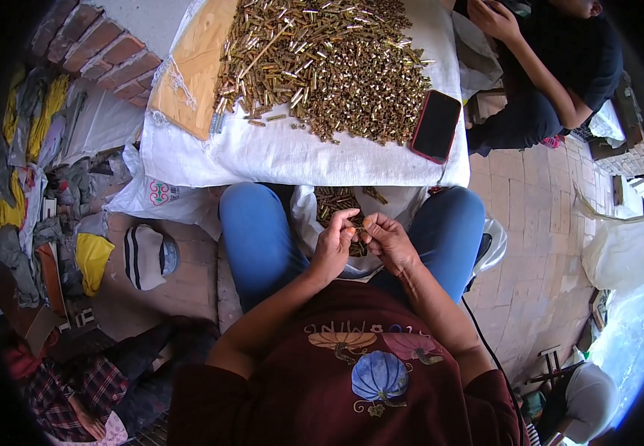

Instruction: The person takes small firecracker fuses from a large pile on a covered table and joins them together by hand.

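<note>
Above my lap, my left hand (333,247) and my right hand (390,243) meet fingertip to fingertip. Both are closed in a pinch around a small brass-coloured metal part (358,233); its exact shape is mostly covered by the fingers. Beneath them, between my knees, a white sack (306,215) gapes and holds many brass-coloured metal pieces (335,202). On the white-covered table (292,160) ahead lies a broad heap of similar parts: longer slim cylinders (270,70) at the left, and short nut-like pieces (370,93) at the right.
A black phone (436,126) lies at the table's right front corner, and a wooden board (192,74) at its left. Across at the right sits a person in dark clothes (571,70); another in plaid (76,386) is at lower left. A striped cloth item (144,258) rests on the floor.
</note>
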`<state>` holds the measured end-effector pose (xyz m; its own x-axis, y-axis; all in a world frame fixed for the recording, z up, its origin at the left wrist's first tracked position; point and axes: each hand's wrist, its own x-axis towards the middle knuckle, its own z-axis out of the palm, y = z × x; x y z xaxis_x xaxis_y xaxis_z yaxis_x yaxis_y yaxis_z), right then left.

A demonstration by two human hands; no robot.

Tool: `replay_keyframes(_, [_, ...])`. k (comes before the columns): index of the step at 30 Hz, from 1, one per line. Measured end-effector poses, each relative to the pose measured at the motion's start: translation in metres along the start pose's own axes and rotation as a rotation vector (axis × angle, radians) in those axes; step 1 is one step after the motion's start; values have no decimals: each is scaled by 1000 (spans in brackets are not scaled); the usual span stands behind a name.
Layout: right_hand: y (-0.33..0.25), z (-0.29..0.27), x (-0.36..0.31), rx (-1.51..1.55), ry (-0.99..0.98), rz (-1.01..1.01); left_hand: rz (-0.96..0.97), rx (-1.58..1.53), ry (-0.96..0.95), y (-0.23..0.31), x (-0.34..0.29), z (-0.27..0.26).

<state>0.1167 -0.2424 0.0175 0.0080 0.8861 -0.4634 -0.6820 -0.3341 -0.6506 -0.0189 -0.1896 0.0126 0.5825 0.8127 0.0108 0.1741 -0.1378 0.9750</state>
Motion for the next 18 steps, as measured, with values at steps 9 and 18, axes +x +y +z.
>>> replay_keyframes(9, [11,-4,2,-23,-84,72,-29,4,-11,0,-3,4])
replay_keyframes(18, [15,-6,9,36,206,91,-779,-787,108,-27,4,5])
